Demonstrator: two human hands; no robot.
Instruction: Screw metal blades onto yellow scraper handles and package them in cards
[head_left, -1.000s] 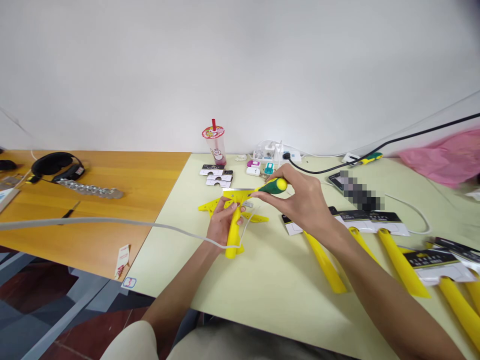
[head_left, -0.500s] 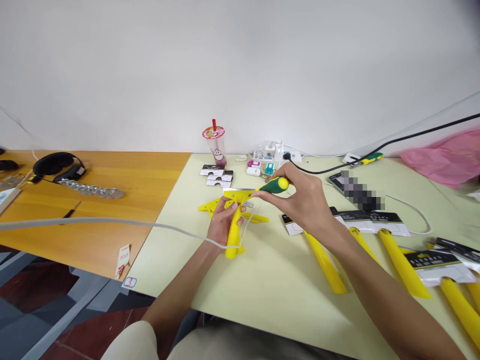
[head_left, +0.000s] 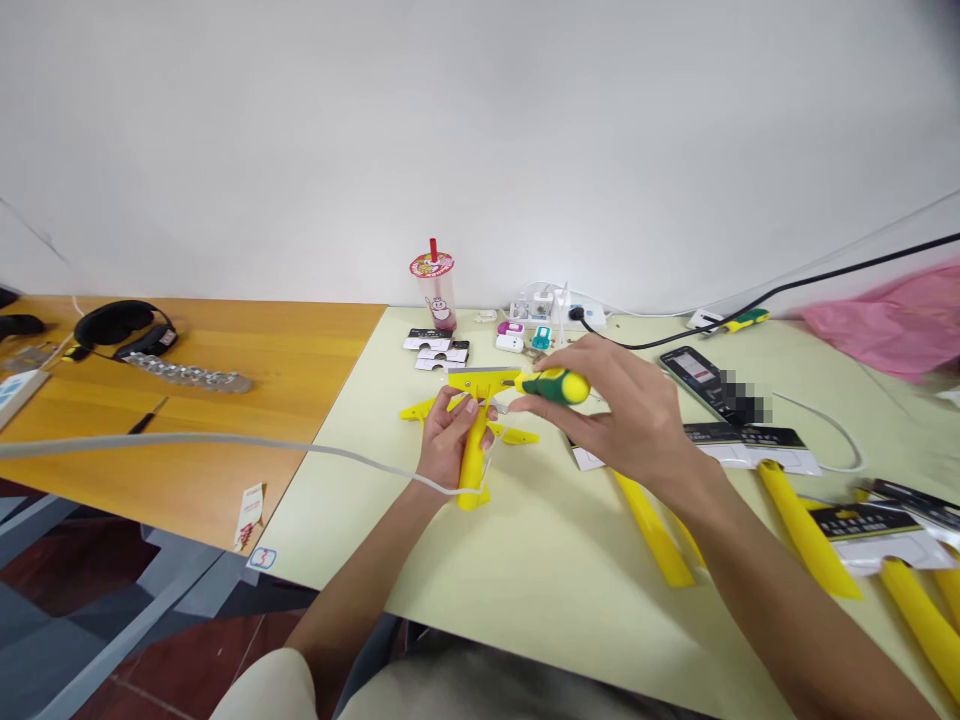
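Observation:
My left hand (head_left: 444,442) is closed around the yellow handle of a scraper (head_left: 472,465), whose wide head carries a thin metal blade along its far edge. With thumb and fingers, my right hand (head_left: 634,405) grips a green and yellow screwdriver (head_left: 559,386). The screwdriver points left, and its tip is at the right end of the scraper's head, by a screw position; exact contact is hard to see. More yellow scraper parts (head_left: 517,436) lie on the table beneath my left hand.
Packaged yellow scrapers (head_left: 806,525) lie at the right, near a phone (head_left: 697,375). A drink cup (head_left: 441,300), black-and-white cards (head_left: 442,355) and a power strip (head_left: 592,312) stand along the wall. One white cable (head_left: 225,440) crosses before my left hand. Headphones (head_left: 124,328) rest on the wooden table.
My right hand and the screwdriver have shifted slightly right and towards me, with the fingers curled further round its handle. My left hand still holds the scraper in nearly the same place.

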